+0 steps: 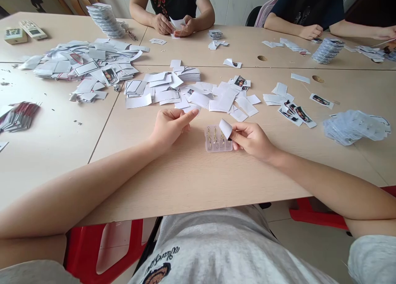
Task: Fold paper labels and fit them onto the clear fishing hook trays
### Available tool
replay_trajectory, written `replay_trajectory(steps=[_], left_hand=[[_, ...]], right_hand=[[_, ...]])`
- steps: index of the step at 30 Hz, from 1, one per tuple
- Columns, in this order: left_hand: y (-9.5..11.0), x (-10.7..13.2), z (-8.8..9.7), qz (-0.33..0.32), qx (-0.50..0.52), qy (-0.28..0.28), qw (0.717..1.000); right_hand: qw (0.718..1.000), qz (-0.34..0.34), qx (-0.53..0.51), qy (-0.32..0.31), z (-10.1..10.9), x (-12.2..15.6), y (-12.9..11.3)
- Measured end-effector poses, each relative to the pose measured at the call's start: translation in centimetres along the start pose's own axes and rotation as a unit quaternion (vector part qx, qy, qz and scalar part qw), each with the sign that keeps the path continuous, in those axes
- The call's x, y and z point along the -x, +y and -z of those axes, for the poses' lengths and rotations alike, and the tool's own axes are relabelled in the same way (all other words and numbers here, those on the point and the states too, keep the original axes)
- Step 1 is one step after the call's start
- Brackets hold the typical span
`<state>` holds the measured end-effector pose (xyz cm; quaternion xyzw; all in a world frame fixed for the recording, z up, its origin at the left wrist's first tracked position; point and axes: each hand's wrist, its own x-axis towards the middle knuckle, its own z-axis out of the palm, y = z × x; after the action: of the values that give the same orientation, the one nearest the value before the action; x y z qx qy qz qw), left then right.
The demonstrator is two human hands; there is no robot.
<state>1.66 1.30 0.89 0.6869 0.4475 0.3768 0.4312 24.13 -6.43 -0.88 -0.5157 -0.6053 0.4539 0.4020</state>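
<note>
My right hand (252, 139) pinches a small curled label (225, 128), white on the face toward me with a dark patch near the fingertips. Directly beneath it, a small clear plastic box (218, 146) lies on the table, its compartments holding several gold-coloured pieces with hook-like ends. The label and fingers cover the box's upper right part. To the left of the box, my left hand (172, 126) is closed, fingers curled and thumb stretched along them; whether anything is inside is hidden. It does not touch the box.
Loose white labels (198, 97) lie just beyond my hands, with a larger heap (89, 63) at the far left. Printed labels (297, 113) and clear packs (355, 127) are on the right. Across the table (173, 185), two people handle papers beside stacks of boxes (105, 20).
</note>
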Motion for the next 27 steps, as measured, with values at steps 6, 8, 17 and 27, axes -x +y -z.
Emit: replay_trajectory(steps=[6,8,17,27], left_hand=[[-1.0,-0.5,-0.1,-0.050,-0.011,-0.054,0.997],[-0.6,-0.1,-0.3,-0.063,-0.017,-0.054,0.996],[3.2,3.0,-2.1,-0.116,-0.110,-0.077,0.984],[2.8,3.2,-1.7,-0.005,-0.148,-0.077,0.986]], right_hand=[[1.000,-0.008,-0.013,0.005,0.0,0.0,0.0],[1.000,-0.012,-0.010,0.007,-0.2,0.1,-0.1],[0.995,0.014,0.074,0.061,-1.2,0.4,-0.2],[0.989,0.021,0.114,0.096,-1.6,0.3,0.1]])
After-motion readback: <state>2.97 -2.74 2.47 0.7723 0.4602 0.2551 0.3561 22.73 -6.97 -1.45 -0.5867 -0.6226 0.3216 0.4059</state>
